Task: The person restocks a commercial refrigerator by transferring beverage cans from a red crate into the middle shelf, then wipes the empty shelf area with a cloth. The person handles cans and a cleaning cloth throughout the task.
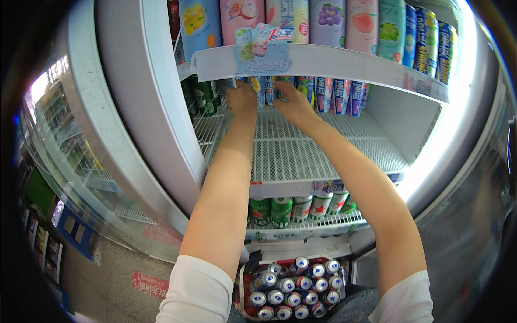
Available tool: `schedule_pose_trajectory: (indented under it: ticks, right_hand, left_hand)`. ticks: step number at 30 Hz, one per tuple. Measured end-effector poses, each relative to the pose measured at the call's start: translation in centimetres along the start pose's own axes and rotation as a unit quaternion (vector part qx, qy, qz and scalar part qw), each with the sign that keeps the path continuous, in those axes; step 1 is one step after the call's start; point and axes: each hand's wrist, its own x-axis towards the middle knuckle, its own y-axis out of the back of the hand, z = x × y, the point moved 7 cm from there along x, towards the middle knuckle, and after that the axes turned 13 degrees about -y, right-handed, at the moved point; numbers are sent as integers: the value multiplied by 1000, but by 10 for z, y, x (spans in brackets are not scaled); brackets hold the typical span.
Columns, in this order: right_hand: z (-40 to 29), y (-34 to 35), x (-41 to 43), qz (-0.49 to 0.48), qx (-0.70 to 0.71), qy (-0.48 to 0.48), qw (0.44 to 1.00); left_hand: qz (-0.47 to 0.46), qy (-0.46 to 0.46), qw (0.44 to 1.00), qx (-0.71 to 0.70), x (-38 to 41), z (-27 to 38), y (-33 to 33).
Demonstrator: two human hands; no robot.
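Both of my bare arms reach into a drinks fridge over its middle wire shelf (291, 161). At the back left of that shelf, my left hand (242, 97) is up against a row of tall printed cans; its fingertips are partly hidden. My right hand (293, 103) is a little to the right, thumb and forefinger spread before a blue-and-yellow can (281, 95). Whether it touches that can is not clear. Farther right stand a yellow-and-blue can (305, 89) and several blue cans with pink or purple (339, 97). The upper shelf's front strip (343, 60) hides the can tops.
Larger pastel cans (327, 24) line the upper shelf. Green and white beer cans (280, 210) fill the lower shelf. Below is a red-and-white crate (243, 290) of upright cans (286, 284). The fridge's frame (149, 101) borders the left; a blue plastic item (74, 230) is on the floor.
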Motion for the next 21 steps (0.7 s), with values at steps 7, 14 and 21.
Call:
schedule_pose_trajectory:
  ticks: [7,14,21]
  right_hand:
    - [17,-49,56,-77,-5,-19,997]
    - [49,-66,82,-89,51,-20,995]
    - [76,-64,92,-103,77,-74,989]
  left_hand:
    - [111,10,993,-40,64,-52,-10]
    - [5,76,940,-333,104,-100,-79]
    - [-64,123,907,-398,115,-116,-99]
